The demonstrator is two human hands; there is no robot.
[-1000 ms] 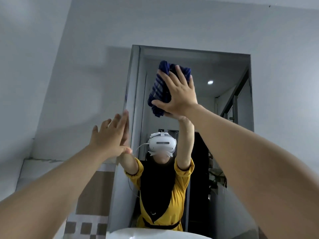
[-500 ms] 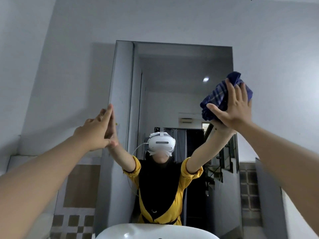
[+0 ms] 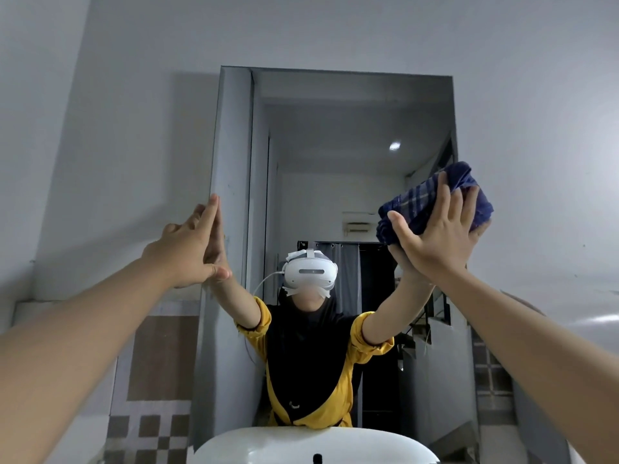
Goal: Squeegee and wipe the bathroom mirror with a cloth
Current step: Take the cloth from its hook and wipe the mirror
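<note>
White sink [image 3: 315, 443] is sitting at the bottom edge, below the mirror [image 3: 335, 135] on the grey wall [image 3: 134, 95]. Left hand [image 3: 187, 252] is resting flat on the mirror's left edge, fingers straight and together, holding nothing. Right hand [image 3: 435, 236] is pressing a bunched blue plaid cloth [image 3: 432, 202] against the mirror's right edge, fingers spread over it; the reflection is showing the person in a yellow top.
</note>
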